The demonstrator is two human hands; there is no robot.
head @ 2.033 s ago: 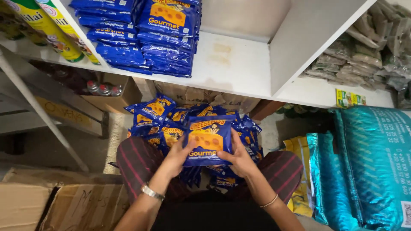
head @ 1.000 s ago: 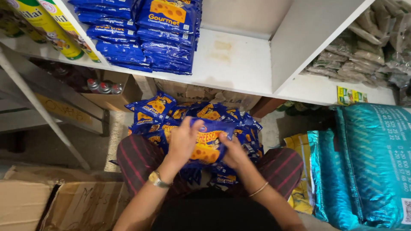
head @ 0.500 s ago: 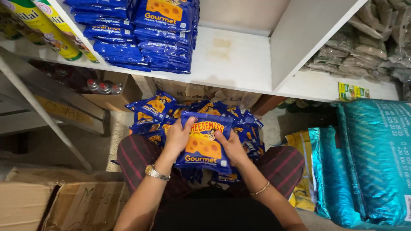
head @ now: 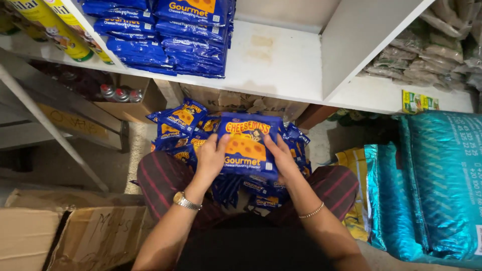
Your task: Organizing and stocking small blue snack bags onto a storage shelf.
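I hold a stack of blue snack packets [head: 246, 148] with an orange cheese picture, gripped at both sides above my lap. My left hand [head: 211, 158], with a metal wristwatch, clasps the stack's left edge. On the right edge sits my right hand [head: 281, 158], which wears a thin bracelet. Under the stack, a loose heap of the same blue packets [head: 175, 125] lies across my striped trousers. More such packets [head: 165, 35] are stacked flat on the white shelf [head: 281, 60] above, at its left part.
Yellow bottles [head: 55, 25] stand at the shelf's far left. Brown cardboard boxes [head: 75, 231] lie at the lower left. Large teal foil sacks [head: 437, 185] lean at the right. Clear bags of dried goods [head: 427, 55] fill the right shelf compartment. A white metal rack leg [head: 50, 130] slants at left.
Both hands gathered packets from the lap heap, squared them into a stack and lifted it slightly, front face up. The camera view shifted a little.
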